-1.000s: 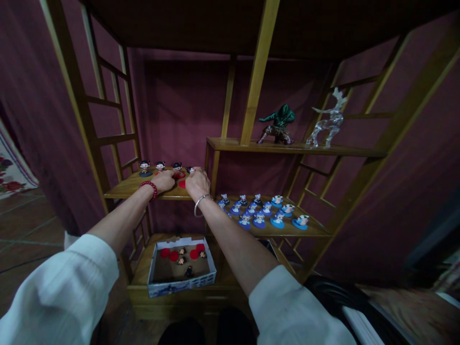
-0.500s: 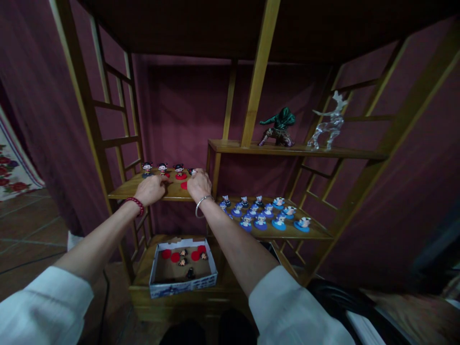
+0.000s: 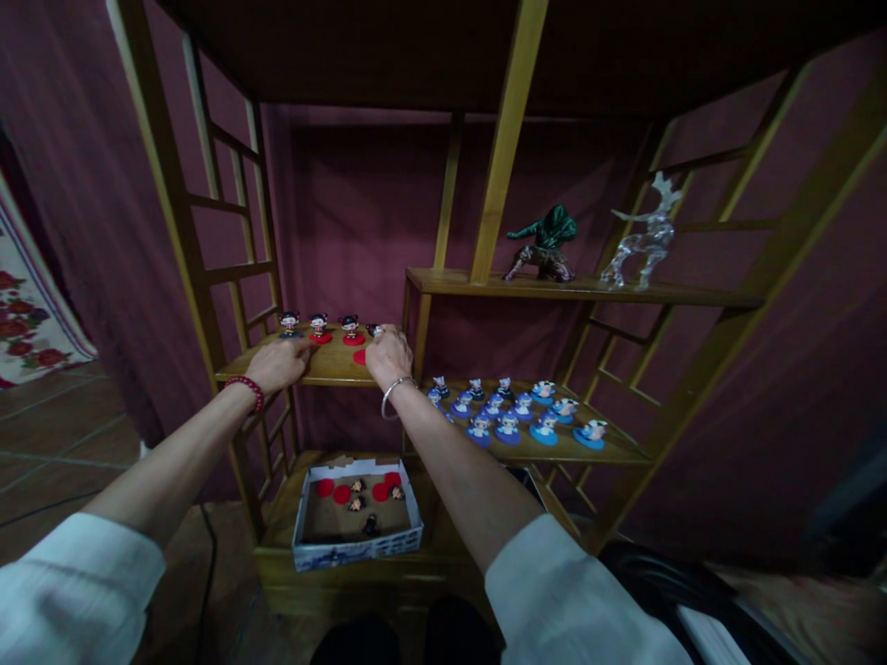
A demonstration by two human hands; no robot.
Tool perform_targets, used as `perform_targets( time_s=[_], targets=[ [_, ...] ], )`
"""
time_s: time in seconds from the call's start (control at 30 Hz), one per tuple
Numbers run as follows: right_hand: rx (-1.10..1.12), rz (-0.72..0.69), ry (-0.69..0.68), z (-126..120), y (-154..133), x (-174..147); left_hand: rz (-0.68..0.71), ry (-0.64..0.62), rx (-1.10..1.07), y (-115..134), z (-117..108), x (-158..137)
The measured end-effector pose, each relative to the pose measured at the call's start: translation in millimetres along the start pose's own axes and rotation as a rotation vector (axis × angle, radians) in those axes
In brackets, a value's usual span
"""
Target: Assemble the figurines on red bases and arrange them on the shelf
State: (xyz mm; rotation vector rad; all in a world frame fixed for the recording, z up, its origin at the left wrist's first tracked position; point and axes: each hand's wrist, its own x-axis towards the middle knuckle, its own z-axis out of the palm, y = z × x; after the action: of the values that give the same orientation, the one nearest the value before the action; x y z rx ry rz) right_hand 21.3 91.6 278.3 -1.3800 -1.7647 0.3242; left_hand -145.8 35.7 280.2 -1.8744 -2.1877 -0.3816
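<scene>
On the left shelf (image 3: 333, 368) stand small black-haired figurines: one on a dark base (image 3: 289, 323) at the far left, then a figurine on a red base (image 3: 319, 326) and another red-based figurine (image 3: 350, 327). My right hand (image 3: 389, 358) is closed around a further figurine (image 3: 375, 330), of which only the head shows past the fingers. Just left of that hand, a loose red disc (image 3: 359, 356) lies on the shelf. My left hand (image 3: 279, 363) is over the shelf's front edge with its fingers loosely apart, its fingertips close to the two leftmost figurines; nothing shows in it.
Below stands a shallow cardboard box (image 3: 357, 552) with red discs and several figurines. The lower right shelf holds several blue and purple figurines (image 3: 507, 427). Above them are a green crouching figure (image 3: 547, 245) and a clear deer (image 3: 644, 242). Wooden posts (image 3: 503, 139) divide the unit.
My left hand has drawn back slightly left, away from the second figurine's red base. My right hand stays at the fourth figurine. The view has shifted a little.
</scene>
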Motion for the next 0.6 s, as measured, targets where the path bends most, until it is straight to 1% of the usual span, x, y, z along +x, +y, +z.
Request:
perform_targets(
  time_s=[0.1, 0.23, 0.43, 0.6],
  targets=[
    [-0.005, -0.006, 0.000, -1, 0, -1, 0.042, -0.028, 0.013, 1, 1, 5],
    [-0.007, -0.012, 0.006, 0, 0, -1, 0.058, -0.053, 0.023, 2, 1, 10],
    [-0.007, 0.002, -0.004, 2, 1, 2, 0.042, -0.130, 0.024, 9, -2, 17],
    [-0.002, 0.001, -0.003, 3, 2, 2, 0.046, -0.131, 0.092, 14, 0, 24]
  ],
)
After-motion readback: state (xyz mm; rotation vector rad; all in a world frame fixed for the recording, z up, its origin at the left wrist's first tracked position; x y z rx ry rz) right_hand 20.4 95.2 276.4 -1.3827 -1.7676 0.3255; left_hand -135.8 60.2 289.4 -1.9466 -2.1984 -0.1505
